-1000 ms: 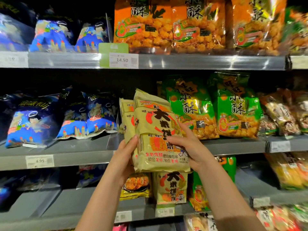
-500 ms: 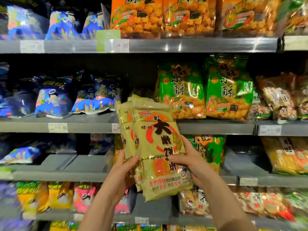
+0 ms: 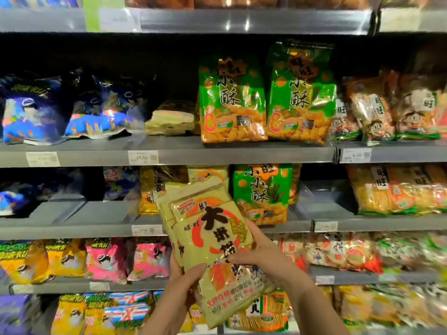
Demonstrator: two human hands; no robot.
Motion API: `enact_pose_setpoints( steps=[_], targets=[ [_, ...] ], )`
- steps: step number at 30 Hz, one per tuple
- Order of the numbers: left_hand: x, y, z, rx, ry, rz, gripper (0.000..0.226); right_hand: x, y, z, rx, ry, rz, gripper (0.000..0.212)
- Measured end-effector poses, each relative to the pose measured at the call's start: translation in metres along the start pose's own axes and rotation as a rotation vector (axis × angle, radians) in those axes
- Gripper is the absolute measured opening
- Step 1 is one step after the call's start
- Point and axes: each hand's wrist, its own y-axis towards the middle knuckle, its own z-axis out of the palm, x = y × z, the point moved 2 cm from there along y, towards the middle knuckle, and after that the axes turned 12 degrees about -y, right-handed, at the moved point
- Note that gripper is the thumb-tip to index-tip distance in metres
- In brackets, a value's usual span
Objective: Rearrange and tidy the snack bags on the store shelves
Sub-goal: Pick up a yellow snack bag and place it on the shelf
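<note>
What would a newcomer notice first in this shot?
First, the stack of pale yellow plastic snack bags with bold black characters, gripped low in the centre by the left hand and right hand. Next, two tall green-and-orange snack bags standing upright on the grey metal shelf above, with dark blue bags slumped to their left.

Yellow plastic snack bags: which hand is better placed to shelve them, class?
Probably right hand: it grips the yellow plastic snack bags higher, thumb across the front; left hand holds a lower corner.
</note>
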Motion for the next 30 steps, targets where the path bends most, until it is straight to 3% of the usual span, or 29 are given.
enact_pose_setpoints(
  steps=[2,5,8,13,15,20,25,27,30],
  targets=[
    [0.011,0.004,0.004,-0.027,-0.023,-0.013,0.123,-0.006,-0.001,-0.005,0.020,0.015,0.001,0.081],
    [0.022,0.013,0.012,-0.061,-0.036,-0.006,0.093,-0.016,0.001,-0.014,0.029,0.028,0.016,0.082],
    [0.031,0.020,0.020,-0.094,-0.029,0.010,0.096,-0.026,0.005,-0.022,0.040,0.019,0.033,0.082],
    [0.051,0.032,0.027,-0.142,-0.065,0.043,0.088,-0.031,0.017,-0.042,0.026,-0.009,0.094,0.059],
    [0.060,0.035,0.028,-0.170,-0.055,0.065,0.084,-0.035,0.029,-0.053,-0.082,-0.042,0.135,0.064],
    [0.081,0.040,0.026,-0.243,-0.043,0.081,0.111,-0.044,0.067,-0.096,-0.566,-0.059,0.193,0.074],
    [0.089,0.044,0.019,-0.347,-0.093,0.106,0.099,-0.031,0.096,-0.125,-0.734,-0.196,0.166,0.081],
    [0.088,0.044,0.016,-0.402,-0.084,0.125,0.094,-0.033,0.106,-0.132,-0.722,-0.202,0.201,0.073],
    [0.083,0.044,0.011,-0.466,-0.062,0.146,0.089,-0.035,0.117,-0.139,-0.775,-0.210,0.271,0.041]
  ],
)
